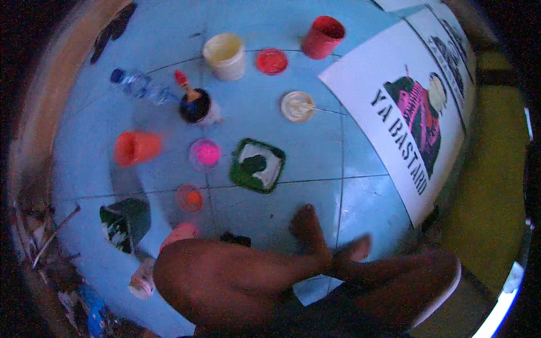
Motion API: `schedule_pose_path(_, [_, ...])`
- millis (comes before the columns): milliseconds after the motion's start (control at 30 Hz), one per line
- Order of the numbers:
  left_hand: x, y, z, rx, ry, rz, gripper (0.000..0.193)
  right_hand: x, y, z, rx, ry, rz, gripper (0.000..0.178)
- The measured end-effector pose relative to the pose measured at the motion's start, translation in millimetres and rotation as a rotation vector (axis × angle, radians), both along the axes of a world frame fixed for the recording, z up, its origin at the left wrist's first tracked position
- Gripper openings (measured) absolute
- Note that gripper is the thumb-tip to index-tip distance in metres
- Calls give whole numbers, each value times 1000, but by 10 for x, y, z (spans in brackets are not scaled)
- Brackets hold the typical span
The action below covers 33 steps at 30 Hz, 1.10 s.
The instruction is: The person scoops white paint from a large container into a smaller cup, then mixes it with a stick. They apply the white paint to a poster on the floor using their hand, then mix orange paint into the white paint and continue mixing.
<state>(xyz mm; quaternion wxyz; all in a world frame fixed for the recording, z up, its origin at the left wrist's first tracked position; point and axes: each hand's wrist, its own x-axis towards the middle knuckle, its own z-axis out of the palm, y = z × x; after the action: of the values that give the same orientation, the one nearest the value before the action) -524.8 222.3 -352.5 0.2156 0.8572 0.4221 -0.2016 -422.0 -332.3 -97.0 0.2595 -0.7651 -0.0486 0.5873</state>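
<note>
Neither of my hands shows; my bare crossed legs (236,270) fill the lower part, with my feet (307,222) on the tiles. Ahead of them lies a square green-rimmed lid (239,179) with white and dark green paint in it. A paintbrush (186,85) with a red-tipped handle stands in a pot of dark paint (211,112). Small round lids hold pink paint (205,154) and orange paint (191,199). A thin stick (329,111) rests across a round lid with cream paint (295,107). On the right lies a white sheet (366,96) with stencilled lettering and a painted figure.
At the back stand a cream tub (230,67), a red lid (271,61) and a red pot (321,42). A clear plastic bottle (141,87), an orange cup (141,148) and a dark green container (135,222) lie to the left. Litter (93,310) lines the lower left edge.
</note>
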Motion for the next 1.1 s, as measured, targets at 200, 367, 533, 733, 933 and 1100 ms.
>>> schedule_pose_path(200, [362,457,-18,48,-42,-47,70,-59,122,-2,79,-49,16,17])
schedule_pose_path(367, [659,654,-7,64,-65,-72,69,-98,170,75,98,-88,10,17])
schedule_pose_path(533, [1082,757,-76,67,-108,-126,68,-265,218,109,104,-156,-7,17])
schedule_pose_path(733, [1506,730,-210,45,-173,-162,67,-375,300,213,91,-258,12,17])
schedule_pose_path(933, [1309,873,-241,42,-241,-158,65,-565,472,351,75,-380,57,18])
schedule_pose_path(1100, [939,824,-338,1,-299,-177,64,-974,618,516,36,-436,34,18])
